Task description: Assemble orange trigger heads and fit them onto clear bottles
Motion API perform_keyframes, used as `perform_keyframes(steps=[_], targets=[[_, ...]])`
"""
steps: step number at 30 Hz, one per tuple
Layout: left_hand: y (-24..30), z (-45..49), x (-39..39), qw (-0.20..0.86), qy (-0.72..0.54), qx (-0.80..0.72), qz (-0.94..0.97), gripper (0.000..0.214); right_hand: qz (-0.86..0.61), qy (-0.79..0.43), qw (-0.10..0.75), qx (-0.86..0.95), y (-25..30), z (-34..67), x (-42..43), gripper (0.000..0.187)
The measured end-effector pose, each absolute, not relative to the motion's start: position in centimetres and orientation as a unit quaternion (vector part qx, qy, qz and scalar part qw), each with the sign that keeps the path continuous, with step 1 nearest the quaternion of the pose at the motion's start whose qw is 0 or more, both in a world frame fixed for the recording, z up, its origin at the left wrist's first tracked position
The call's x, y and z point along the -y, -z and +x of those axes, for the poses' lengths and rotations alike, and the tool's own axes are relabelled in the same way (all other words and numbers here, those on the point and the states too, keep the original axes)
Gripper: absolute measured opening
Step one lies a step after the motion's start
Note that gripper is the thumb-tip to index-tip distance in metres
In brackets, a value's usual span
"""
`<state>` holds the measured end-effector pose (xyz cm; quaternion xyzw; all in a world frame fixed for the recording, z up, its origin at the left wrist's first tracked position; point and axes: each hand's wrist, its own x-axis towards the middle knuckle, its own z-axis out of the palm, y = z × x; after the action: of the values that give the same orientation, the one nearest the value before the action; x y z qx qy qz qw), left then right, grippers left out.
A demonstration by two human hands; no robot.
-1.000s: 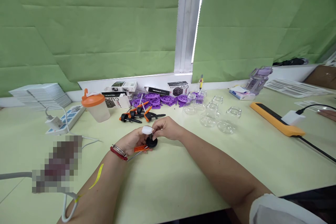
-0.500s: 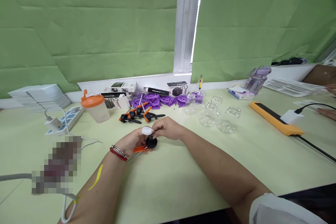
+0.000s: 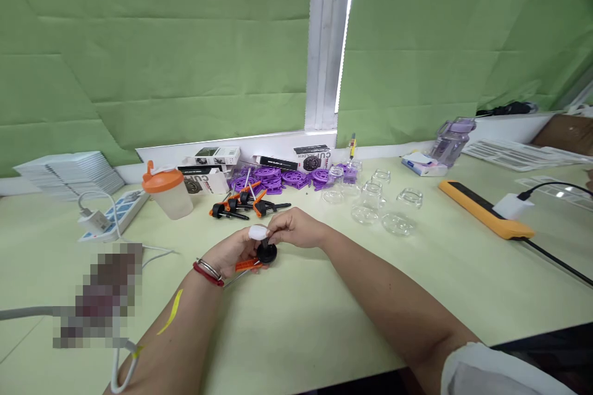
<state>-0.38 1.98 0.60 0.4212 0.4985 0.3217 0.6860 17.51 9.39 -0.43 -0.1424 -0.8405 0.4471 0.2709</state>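
My left hand (image 3: 236,251) is closed around a black and orange plastic assembly (image 3: 267,253), which has a round black disc, a short upright stem, an orange strip and a thin metal rod pointing down-left. A white oval patch (image 3: 258,232) shows at the left thumb; whether it is a cover or a loose part, I cannot tell. My right hand (image 3: 294,226) pinches at the top of the black stem, its fingertips beside the white patch. Just beyond both hands, several similar black and orange pieces (image 3: 243,202) with metal rods lie in a pile.
Purple plastic parts (image 3: 271,179) lie before printed boxes (image 3: 208,181). Clear glass vessels (image 3: 367,203) stand at right, near an orange power strip (image 3: 482,210) and purple bottle (image 3: 453,142). At left are an orange-lidded cup (image 3: 169,194), white power strip (image 3: 118,213) and stacked white sheets (image 3: 69,174).
Both my hands stay on the assembly with barely any movement. The whole view has shifted slightly. Another person's hands at the far right have mostly left the picture.
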Motion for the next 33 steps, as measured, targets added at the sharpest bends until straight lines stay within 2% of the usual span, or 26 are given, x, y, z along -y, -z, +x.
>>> perform_keyframes(steps=[13,27,31,33], targets=[[-0.7,-0.4,-1.9,0.675,-0.314,-0.510,0.432,0.032,-0.153,-0.461,0.271,0.831,0.6,17.4,-9.3,0.008],[-0.5,-0.6,-2.1,0.686,-0.311,-0.501,0.426,0.034,-0.154,-0.530,0.267,0.790,1.1,17.4,-9.2,0.028],[-0.6,-0.6,-2.1,0.693,-0.315,-0.479,0.436,0.032,-0.158,-0.519,0.274,0.794,1.2,17.3,-9.0,0.016],[-0.7,-0.6,-2.1,0.695,-0.309,-0.479,0.438,0.033,-0.160,-0.531,0.285,0.781,1.3,17.3,-8.9,0.018]])
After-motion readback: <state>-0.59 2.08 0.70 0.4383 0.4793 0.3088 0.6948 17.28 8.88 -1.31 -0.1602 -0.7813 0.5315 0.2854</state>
